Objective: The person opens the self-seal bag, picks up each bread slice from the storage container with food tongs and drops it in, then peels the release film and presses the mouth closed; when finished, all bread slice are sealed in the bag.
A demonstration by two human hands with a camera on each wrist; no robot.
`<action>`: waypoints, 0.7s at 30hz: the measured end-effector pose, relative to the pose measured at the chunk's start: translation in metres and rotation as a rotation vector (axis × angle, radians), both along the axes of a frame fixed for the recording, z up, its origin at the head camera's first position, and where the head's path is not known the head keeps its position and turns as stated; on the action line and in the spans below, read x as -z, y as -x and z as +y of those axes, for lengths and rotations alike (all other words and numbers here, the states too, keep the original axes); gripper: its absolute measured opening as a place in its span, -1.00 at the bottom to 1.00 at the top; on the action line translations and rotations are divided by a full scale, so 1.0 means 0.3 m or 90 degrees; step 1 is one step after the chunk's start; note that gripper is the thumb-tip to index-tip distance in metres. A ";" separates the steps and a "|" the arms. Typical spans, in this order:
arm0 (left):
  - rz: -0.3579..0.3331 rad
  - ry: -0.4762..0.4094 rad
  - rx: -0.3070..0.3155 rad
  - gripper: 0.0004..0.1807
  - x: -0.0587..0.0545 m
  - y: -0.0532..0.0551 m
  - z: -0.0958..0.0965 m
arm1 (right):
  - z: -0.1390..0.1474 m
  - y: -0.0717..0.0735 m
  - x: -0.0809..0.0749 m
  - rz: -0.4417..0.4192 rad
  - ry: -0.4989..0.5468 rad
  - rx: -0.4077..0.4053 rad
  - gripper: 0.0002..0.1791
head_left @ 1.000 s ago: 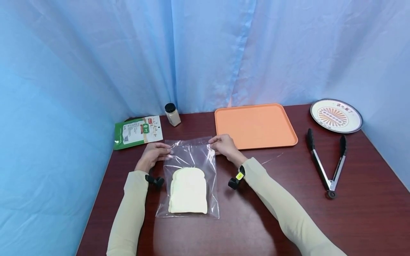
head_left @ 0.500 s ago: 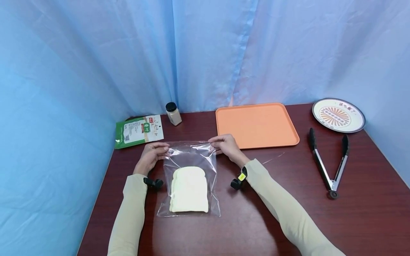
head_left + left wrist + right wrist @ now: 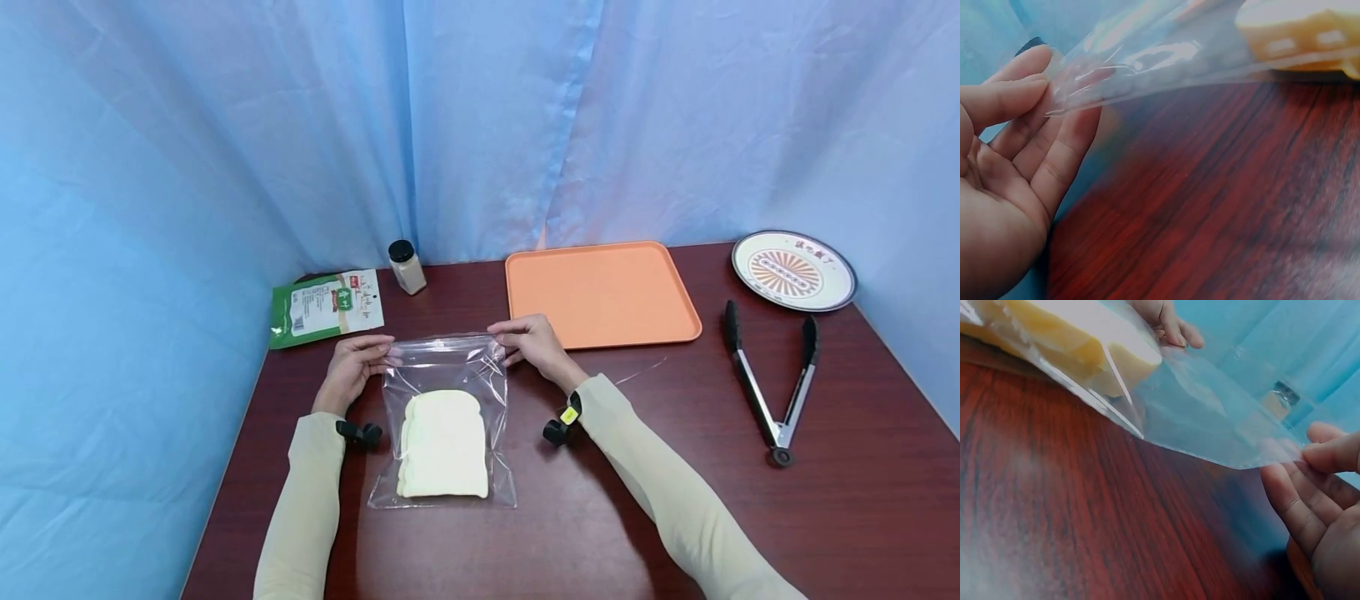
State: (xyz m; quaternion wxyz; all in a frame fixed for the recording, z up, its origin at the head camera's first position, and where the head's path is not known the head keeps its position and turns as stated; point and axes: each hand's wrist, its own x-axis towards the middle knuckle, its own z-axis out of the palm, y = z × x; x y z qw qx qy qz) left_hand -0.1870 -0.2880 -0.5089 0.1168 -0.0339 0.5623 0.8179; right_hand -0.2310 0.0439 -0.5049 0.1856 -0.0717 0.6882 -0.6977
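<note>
A clear plastic bag (image 3: 427, 375) with bread slices (image 3: 444, 446) inside lies toward the middle front of the table. My left hand (image 3: 352, 367) pinches its upper left corner between thumb and fingers. At the upper right corner, my right hand (image 3: 534, 346) pinches the film the same way. The mouth edge stretches between both hands, raised off the wood. In the left wrist view the film (image 3: 1147, 69) runs from the fingertips to the yellowish crust of the bread (image 3: 1304, 37). The right wrist view shows the bag's side edge (image 3: 1210, 450) sloping up to the right thumb.
Behind the left hand lies a green-and-white packet (image 3: 326, 308), with a black-capped jar (image 3: 407, 268) beside it. An orange tray (image 3: 600, 292) sits just beyond the right hand. Farther right are black-tipped tongs (image 3: 776, 417) and a patterned round plate (image 3: 795, 271) near the curtain (image 3: 480, 125).
The bag's mouth has been drawn together and tilted, so its top edge now shows as a narrow, straighter band. Both hands keep their pinch at the corners and have barely moved.
</note>
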 end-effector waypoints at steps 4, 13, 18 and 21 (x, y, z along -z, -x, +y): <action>0.014 -0.001 -0.003 -0.70 0.006 0.000 -0.002 | 0.002 -0.002 0.004 0.024 0.007 0.003 -0.73; 0.078 0.006 0.020 -0.73 0.025 -0.006 -0.009 | 0.005 -0.001 0.019 0.068 0.034 -0.011 -0.77; 0.103 0.002 0.033 -0.68 0.031 -0.003 -0.008 | 0.005 -0.003 0.014 0.077 0.016 -0.013 -0.78; 0.085 0.037 0.013 -0.58 0.025 0.000 -0.001 | 0.006 -0.003 0.011 0.076 0.008 -0.014 -0.78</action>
